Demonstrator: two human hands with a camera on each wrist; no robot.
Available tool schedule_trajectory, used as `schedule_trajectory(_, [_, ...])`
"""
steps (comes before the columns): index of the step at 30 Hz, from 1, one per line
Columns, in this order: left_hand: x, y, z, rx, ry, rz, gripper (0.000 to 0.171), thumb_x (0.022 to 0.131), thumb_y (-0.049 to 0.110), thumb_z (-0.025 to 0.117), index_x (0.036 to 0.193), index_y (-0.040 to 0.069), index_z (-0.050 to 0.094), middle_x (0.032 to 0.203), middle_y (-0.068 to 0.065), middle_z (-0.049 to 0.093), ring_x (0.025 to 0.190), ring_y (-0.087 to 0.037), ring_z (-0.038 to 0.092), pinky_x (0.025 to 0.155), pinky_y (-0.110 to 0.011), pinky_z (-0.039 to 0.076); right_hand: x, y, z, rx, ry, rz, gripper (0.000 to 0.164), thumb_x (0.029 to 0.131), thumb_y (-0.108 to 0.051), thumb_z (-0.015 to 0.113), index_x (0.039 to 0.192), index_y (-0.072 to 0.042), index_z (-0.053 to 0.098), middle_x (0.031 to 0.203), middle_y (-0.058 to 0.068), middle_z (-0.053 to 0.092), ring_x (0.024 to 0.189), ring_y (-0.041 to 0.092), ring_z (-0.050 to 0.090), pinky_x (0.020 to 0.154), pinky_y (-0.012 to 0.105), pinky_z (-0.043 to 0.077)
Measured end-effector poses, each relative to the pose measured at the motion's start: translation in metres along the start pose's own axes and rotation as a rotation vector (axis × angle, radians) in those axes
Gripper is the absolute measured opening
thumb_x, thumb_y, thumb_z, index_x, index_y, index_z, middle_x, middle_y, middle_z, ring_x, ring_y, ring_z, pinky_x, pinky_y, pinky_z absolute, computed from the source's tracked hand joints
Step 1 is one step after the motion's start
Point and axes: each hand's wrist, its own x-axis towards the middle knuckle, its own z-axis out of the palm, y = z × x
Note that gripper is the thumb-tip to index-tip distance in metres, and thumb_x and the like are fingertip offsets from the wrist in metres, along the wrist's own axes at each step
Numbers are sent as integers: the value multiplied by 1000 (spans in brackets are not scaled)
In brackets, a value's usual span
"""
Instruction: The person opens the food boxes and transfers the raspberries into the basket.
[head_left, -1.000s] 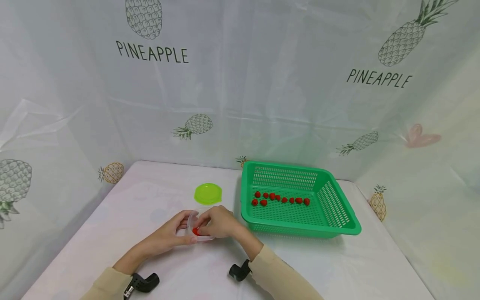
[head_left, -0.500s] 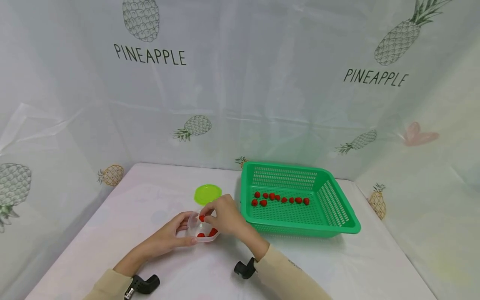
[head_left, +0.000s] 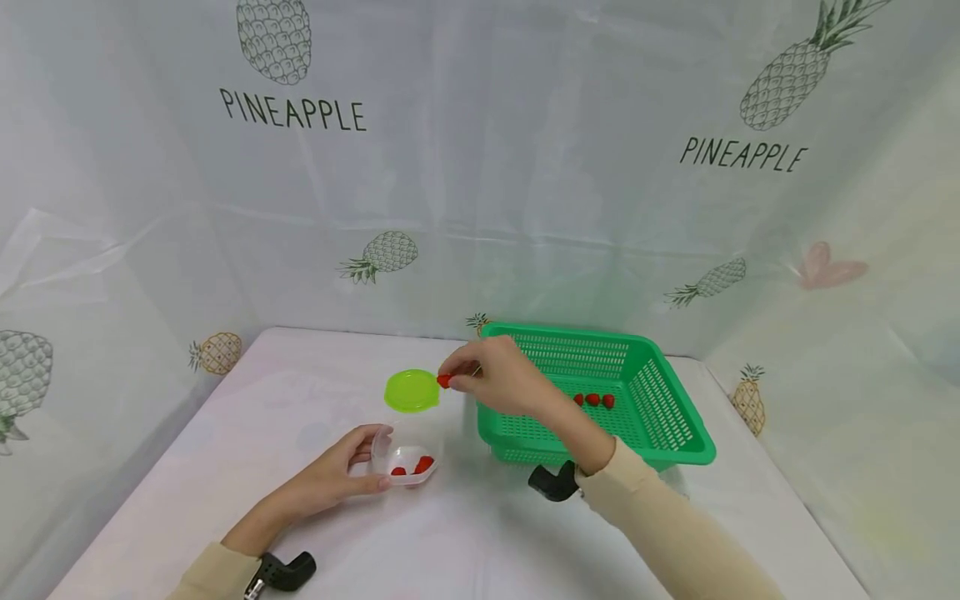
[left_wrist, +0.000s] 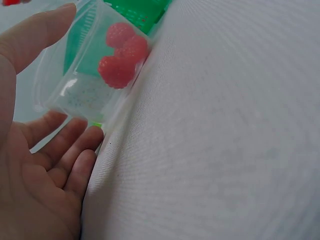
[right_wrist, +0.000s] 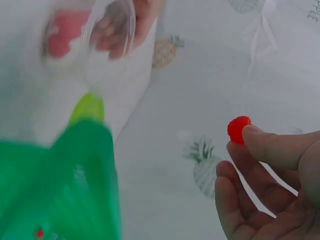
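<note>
My left hand [head_left: 326, 475] holds a small clear plastic tub [head_left: 407, 456] on the table, thumb on the near side and fingers on the far side. Several raspberries [left_wrist: 117, 71] lie together in the tub in the left wrist view. Between thumb and forefinger, my right hand [head_left: 506, 377] pinches one red raspberry [right_wrist: 239, 130], raised near the left edge of the green basket [head_left: 678, 421]. More raspberries [head_left: 593, 400] lie in a row on the basket floor; my right hand and forearm hide part of that row in the head view.
A lime-green lid [head_left: 412, 391] lies flat behind the tub, left of the basket. The white table [head_left: 300, 392] meets a pineapple-print curtain [head_left: 450, 167] at its back edge. A black wrist camera [head_left: 553, 482] sticks out below the right sleeve.
My right hand has lifted a raspberry out of the tub and carried it up and right to the basket's left side. My left hand has stayed on the tub.
</note>
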Motion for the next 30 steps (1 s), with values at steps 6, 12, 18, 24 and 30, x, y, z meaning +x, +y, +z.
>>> schedule_trajectory(6, [0,1,-1,6,6,8,83,93,27,84,159,6,37,163,-17,41,147,-40,44,107,-11,41,-2,28,-41,2,-31,34,16,101,-11,73,115,-15,81,105,-7,78,92,11,74,83,32,60])
schedule_trajectory(12, [-1,2,0,6,7,3,82,95,27,83,159,4,36,161,-19,43,146,-41,45,107,-12,42,2,66,-66,-21,-82,75,17,103,-12,71,117,-11,80,110,-3,79,100,14,74,89,36,60])
schedule_trajectory(18, [0,2,1,8,4,2,83,94,28,83,159,5,36,162,-19,42,147,-42,44,107,-12,42,4,99,-78,-69,-154,31,15,101,-6,72,113,-6,80,110,4,80,102,20,76,92,38,61])
schedule_trajectory(24, [-1,1,1,-5,5,5,83,94,27,83,159,5,36,162,-19,42,147,-42,44,107,-12,43,7,125,-81,-178,-216,-12,14,99,-3,74,112,-2,80,106,9,80,99,22,77,89,38,62])
schedule_trajectory(30, [-1,2,0,-6,1,38,82,94,25,83,158,1,36,161,-21,43,145,-42,46,108,-15,44,6,155,-74,-261,-276,-10,12,98,-6,75,109,-4,81,103,7,81,95,19,77,93,43,61])
